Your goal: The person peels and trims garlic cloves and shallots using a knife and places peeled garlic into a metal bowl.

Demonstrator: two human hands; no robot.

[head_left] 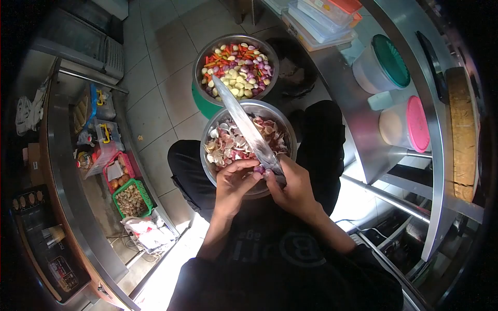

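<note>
Over two bowls [292, 136] slants a knife [243, 120], right hand [292, 185] closed round it; left hand [234, 182] pinches a shallot [259, 169].

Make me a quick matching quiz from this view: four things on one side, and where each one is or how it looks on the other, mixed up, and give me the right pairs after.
1. Knife
2. Shallot
3. Peels
4. Green basket

A. Loose in the near bowl
B. Off to the left, holding brown pieces
C. In the right hand, blade pointing toward the far bowl
D. Purple, at the fingertips of the left hand

Pairs: 1-C, 2-D, 3-A, 4-B
</note>
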